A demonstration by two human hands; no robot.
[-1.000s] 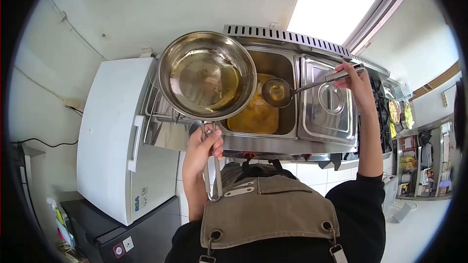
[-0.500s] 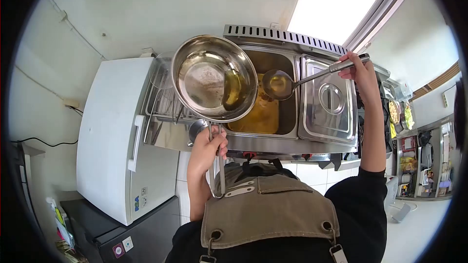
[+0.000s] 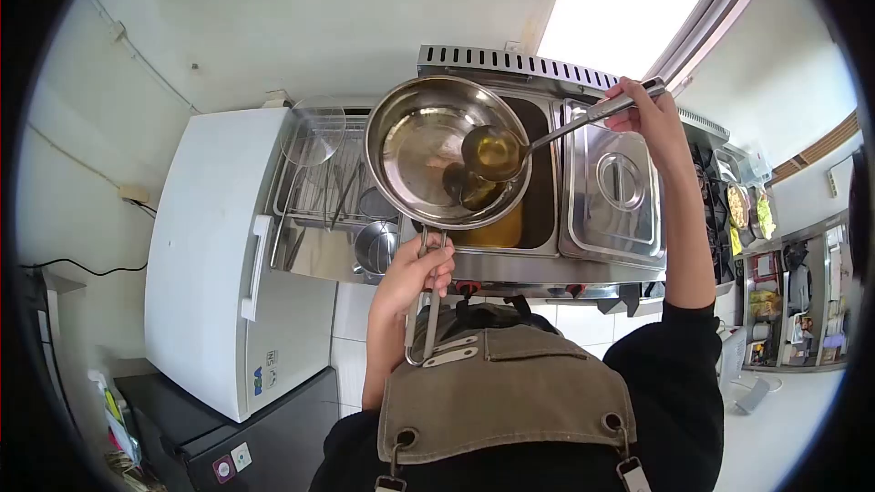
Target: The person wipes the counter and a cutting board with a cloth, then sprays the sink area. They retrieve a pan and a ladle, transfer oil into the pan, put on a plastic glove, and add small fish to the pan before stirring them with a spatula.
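Observation:
My left hand (image 3: 417, 271) is wrapped round the wire handle of a metal pan (image 3: 401, 141), which hangs over the oil-filled fryer well (image 3: 497, 233). A little yellow oil lies in the pan's lower right side. In my right hand (image 3: 649, 123) is the long handle of a ladle (image 3: 493, 153), its bowl holding yellow oil. That bowl overlaps the right half of the pan in this view. Part of the well and its oil is hidden beneath the pan.
A lidded steel well (image 3: 615, 196) adjoins on the right, with burners beyond. Left of the fryer are a wire rack (image 3: 314, 184), a round strainer (image 3: 314, 131), a small metal cup (image 3: 375, 246) and a white chest freezer (image 3: 210, 246).
The pan has moved right over the well. The ladle has risen from above the fryer oil and shifted left over the pan, now carrying oil.

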